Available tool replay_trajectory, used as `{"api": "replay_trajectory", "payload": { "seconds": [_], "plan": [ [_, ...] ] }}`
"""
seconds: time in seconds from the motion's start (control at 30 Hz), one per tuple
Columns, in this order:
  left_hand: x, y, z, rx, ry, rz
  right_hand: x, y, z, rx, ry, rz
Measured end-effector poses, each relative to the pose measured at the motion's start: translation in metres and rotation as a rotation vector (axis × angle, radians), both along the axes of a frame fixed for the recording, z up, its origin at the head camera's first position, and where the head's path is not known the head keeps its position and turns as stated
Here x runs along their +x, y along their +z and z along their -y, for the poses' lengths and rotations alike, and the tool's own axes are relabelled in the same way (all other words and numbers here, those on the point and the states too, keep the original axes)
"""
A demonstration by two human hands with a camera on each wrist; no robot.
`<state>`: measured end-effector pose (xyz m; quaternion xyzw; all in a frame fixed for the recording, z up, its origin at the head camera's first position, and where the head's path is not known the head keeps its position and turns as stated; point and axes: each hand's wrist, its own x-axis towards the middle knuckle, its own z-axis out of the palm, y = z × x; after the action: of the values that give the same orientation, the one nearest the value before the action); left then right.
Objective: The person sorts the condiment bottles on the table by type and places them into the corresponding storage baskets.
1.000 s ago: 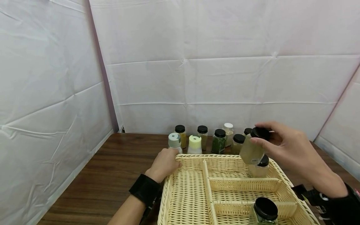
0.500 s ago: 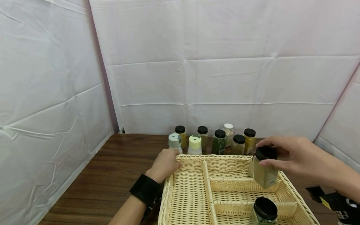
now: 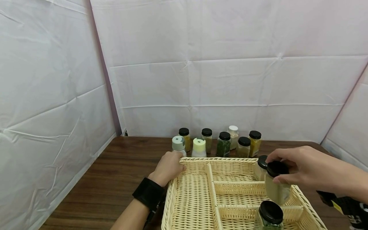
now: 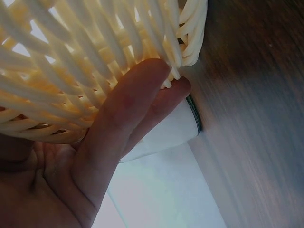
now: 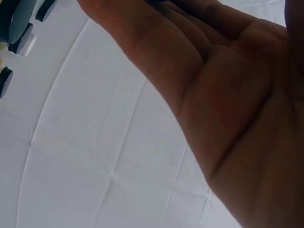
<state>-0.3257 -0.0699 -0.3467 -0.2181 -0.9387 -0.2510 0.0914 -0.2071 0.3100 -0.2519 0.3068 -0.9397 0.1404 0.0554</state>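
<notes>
Spice jar (image 3: 277,187), one, black-capped, pale yellowish powder inside: held tilted in the air over the right side of the basket, above the middle right compartment. Right hand (image 3: 309,171), one: fingers curled round the black cap, pinching it from above; the jar body hangs free below the fingertips. In the right wrist view only the palm (image 5: 228,109) shows, and the jar is hidden.

Wicker basket (image 3: 195,204), one, cream, with dividers: one long compartment on the left and smaller ones stacked on the right. Jars inside it, two: one black-capped with pale contents (image 3: 261,167) in the far right compartment, just behind the held jar; one black-capped with green contents (image 3: 269,215) in the near right compartment.

Left hand (image 3: 169,166), one: resting on the basket's far left corner, fingers (image 4: 128,114) bent over the rim and pressed on the weave.

Jars on the wooden table (image 3: 115,179) behind the basket, eight: five black-capped, one white-capped, one grey-lidded, one pale yellow-lidded.
</notes>
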Motion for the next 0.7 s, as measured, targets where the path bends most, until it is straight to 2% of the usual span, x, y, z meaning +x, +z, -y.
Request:
{"api": "replay_trajectory", "payload": {
  "seconds": [0.43,0.7],
  "plan": [
    [0.001,0.000,0.001,-0.005,0.005,0.002,-0.001,0.002,-0.010,0.030,-0.081,-0.025],
    [0.001,0.000,0.001,-0.002,0.002,0.009,-0.004,0.001,-0.014,0.037,-0.146,0.002]
  ]
}}
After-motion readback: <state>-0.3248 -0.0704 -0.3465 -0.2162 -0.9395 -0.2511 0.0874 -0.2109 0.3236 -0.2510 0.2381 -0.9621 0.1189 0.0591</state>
